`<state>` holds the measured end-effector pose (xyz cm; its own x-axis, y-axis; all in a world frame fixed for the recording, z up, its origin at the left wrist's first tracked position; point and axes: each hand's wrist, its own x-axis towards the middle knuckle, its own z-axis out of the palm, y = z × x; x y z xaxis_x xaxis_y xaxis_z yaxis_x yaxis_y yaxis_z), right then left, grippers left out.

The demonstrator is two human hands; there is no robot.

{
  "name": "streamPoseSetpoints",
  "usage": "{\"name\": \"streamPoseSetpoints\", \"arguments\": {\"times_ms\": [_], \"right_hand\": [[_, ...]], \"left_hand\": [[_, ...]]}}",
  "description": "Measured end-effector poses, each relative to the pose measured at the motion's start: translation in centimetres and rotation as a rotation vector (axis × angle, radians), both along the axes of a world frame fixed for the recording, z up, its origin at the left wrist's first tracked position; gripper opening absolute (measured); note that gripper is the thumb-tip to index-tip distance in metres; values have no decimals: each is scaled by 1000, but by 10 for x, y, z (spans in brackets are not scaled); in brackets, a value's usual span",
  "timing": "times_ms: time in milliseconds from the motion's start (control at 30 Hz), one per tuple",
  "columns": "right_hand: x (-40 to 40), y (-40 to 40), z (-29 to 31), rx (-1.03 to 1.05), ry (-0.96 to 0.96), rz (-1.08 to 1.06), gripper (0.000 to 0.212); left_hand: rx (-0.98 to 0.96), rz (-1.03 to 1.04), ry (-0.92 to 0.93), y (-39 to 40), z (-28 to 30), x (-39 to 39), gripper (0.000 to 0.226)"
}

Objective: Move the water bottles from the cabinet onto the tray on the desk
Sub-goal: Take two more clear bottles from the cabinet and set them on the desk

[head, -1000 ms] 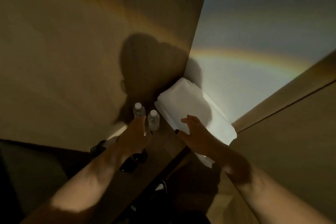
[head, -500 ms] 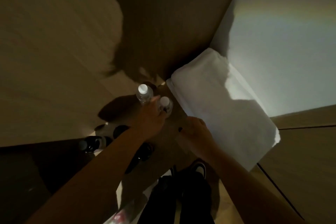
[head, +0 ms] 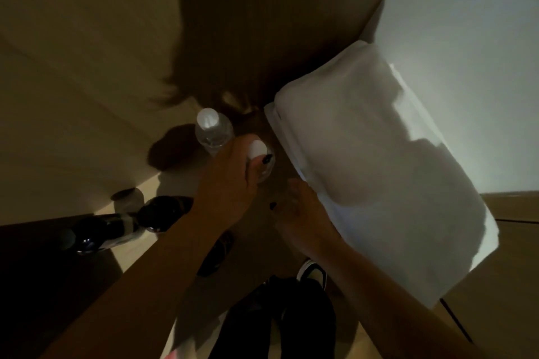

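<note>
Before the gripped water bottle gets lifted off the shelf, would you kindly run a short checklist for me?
1. Left hand grips the near bottle at its neck: ok.
2. Far bottle stands upright beside it, close enough to be knocked: not ok.
3. Right hand holds nothing, resting by the white folded cloth: ok.
4. Dark bottles lie off to the left, away from the near bottle: ok.
5. Tray on the desk in sight: cannot tell.
</note>
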<state>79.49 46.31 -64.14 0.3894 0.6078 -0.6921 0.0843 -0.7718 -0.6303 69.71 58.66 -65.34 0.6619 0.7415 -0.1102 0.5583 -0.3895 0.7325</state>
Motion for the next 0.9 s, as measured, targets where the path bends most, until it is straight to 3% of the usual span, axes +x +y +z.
{"name": "streamPoseSetpoints", "arguments": {"times_ms": [167, 233, 333, 500, 567, 667, 733, 800, 833, 900], "right_hand": [[-7, 17, -32, 42, -98, 58, 59], [-4, 24, -33, 53, -149, 111, 64], [5, 26, -20, 115, -182, 89, 78], [17, 27, -3, 246, -243, 302, 107], [20, 29, 2, 271, -202, 407, 101], [14, 24, 4, 252, -158, 323, 85], [15, 21, -6, 222, -111, 277, 76], [16, 12, -23, 211, 136, 396, 50], [17, 4, -31, 262, 179, 351, 38], [13, -3, -19, 211, 95, 82, 41]], "left_hand": [[132, 98, 88, -6, 7, 1, 40], [92, 166, 93, -3, 14, -3, 39], [7, 254, -8, 0, 25, -11, 38], [137, 259, -117, -8, 58, -20, 40], [126, 267, -149, -9, 69, -23, 36], [-32, 269, -208, -8, 70, -23, 37], [-268, 318, -270, -10, 59, -20, 33], [-530, 483, -325, -10, 41, -17, 22], [-576, 584, -340, -8, 32, -16, 17], [-526, 744, -325, -2, 15, -15, 13]]}}
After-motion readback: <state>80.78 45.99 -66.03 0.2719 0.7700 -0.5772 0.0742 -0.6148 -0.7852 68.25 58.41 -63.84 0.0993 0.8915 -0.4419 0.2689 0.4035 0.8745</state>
